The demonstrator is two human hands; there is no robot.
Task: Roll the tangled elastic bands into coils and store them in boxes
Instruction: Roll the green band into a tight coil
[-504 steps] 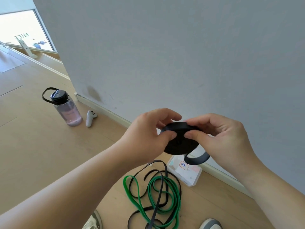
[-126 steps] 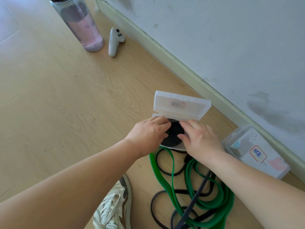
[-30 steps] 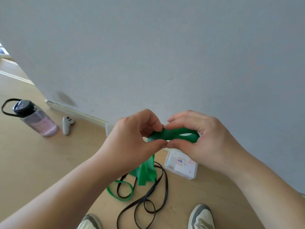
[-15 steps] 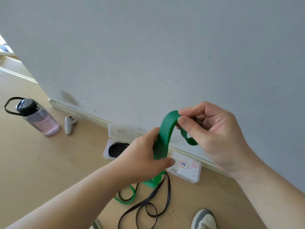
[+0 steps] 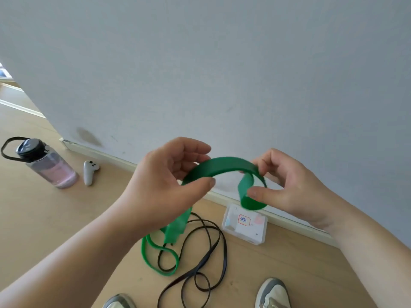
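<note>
I hold a wide green elastic band (image 5: 222, 168) up in front of the wall. My right hand (image 5: 287, 185) pinches its end, which is curled into a small loop. My left hand (image 5: 164, 187) grips the band further along; from there it arches to the right hand and hangs down to the wooden floor, where its tail lies looped. A thin black band (image 5: 209, 258) lies tangled on the floor beside that tail. A closed clear box (image 5: 244, 225) with a red-and-blue label sits by the skirting board. The box holding the black coil is hidden behind my left hand.
A water bottle (image 5: 46, 165) with a black lid and a white controller (image 5: 90, 172) stand on the floor at left near the wall. Both of my shoes (image 5: 272, 294) show at the bottom edge. A grey wall fills the upper half.
My hands have drawn apart, so the green band now arches between them. The left hand rose to the right hand's height and now hides the open box with the black coil.
</note>
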